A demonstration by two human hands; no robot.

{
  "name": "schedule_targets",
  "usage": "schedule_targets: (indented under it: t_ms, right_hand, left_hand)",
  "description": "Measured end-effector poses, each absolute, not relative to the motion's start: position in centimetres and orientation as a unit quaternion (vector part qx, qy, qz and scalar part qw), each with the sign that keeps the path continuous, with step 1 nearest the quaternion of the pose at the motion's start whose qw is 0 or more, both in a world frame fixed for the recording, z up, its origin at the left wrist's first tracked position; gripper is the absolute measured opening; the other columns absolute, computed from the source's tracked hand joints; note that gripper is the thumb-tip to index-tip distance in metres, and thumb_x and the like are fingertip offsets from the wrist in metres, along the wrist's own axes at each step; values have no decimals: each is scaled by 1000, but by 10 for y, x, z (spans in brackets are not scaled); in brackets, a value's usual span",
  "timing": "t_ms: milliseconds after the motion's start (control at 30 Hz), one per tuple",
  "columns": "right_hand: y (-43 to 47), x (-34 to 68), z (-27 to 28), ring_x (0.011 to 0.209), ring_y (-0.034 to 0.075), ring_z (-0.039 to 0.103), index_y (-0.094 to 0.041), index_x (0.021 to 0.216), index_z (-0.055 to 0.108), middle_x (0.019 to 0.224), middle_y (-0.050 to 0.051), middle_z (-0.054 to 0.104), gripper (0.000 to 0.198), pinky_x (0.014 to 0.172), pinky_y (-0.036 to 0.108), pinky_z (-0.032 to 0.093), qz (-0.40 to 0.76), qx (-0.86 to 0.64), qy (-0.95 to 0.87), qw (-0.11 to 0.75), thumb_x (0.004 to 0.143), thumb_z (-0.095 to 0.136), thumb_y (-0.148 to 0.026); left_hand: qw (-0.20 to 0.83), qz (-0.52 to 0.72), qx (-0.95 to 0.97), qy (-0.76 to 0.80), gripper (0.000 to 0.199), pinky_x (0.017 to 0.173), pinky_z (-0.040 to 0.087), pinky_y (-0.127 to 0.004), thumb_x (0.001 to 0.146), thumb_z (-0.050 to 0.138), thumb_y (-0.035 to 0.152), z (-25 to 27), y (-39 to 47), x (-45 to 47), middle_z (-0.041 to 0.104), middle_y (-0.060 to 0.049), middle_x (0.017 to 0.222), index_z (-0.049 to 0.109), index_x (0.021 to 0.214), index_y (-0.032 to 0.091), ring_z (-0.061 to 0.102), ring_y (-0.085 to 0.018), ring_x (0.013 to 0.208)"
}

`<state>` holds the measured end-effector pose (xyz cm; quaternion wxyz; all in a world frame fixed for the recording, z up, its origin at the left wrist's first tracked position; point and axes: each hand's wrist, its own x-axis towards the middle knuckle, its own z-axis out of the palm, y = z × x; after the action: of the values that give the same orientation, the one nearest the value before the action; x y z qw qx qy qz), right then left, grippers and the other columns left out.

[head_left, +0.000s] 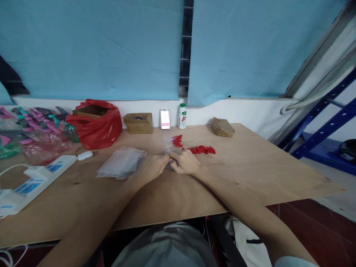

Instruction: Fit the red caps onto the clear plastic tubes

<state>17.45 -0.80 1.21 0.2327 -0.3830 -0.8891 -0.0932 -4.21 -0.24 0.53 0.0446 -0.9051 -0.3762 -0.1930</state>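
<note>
My left hand point(154, 167) and my right hand point(185, 162) meet over the middle of the table, fingertips pressed together. Both are closed; whatever they pinch is too small and hidden to name. Just beyond them lies a bunch of thin clear tubes point(167, 146), several of them ending in red tips point(177, 141). More clear tubes show in part beneath my fingers. Right beside my right hand is a pile of small round red pieces point(203, 149). A stack of clear plastic bags point(121, 163) lies flat to the left of my left hand.
A red plastic bag point(104, 129) holds a box. Along the wall stand an open carton point(139, 124), a phone point(165, 119), a white bottle point(182, 116) and a brown package point(223, 127). At left are a power strip point(39, 183), a white case point(85, 155) and spray bottles point(46, 146).
</note>
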Motion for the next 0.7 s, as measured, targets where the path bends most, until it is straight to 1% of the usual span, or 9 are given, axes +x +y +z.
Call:
schedule_targets:
  t_ms: [300, 433, 567, 700]
  right_hand:
    - [-8, 175, 14, 66, 17, 52, -19, 95, 61, 89, 6, 71, 15, 62, 32, 23, -100, -351, -903, 227, 87, 49, -21]
    - [-7, 179, 15, 67, 17, 51, -19, 96, 61, 91, 5, 70, 15, 62, 32, 23, -99, -338, -910, 217, 86, 49, -21]
    - [-4, 184, 14, 72, 18, 54, -19, 100, 61, 95, 6, 70, 15, 65, 31, 29, -85, -310, -921, 220, 93, 50, -24]
    - [-1, 190, 13, 85, 20, 62, -19, 111, 61, 103, 7, 72, 18, 73, 29, 37, -38, -313, -915, 252, 101, 51, -30]
  left_hand:
    - [34, -206, -912, -354, 32, 67, 42, -30, 111, 40, 32, 14, -6, -42, 79, -8, 91, 70, 109, 20, 73, -21, 79]
    - [30, -204, -914, -350, 35, 67, 41, -29, 112, 38, 35, 15, -6, -43, 79, -8, 91, 70, 107, 20, 72, -20, 79]
    - [17, -196, -920, -339, 39, 69, 41, -28, 112, 36, 39, 13, -3, -49, 78, -5, 91, 69, 103, 21, 71, -18, 81]
    - [13, -219, -905, -365, 37, 75, 43, -29, 112, 40, 41, 12, 0, -53, 78, -4, 99, 71, 106, 24, 72, -18, 88]
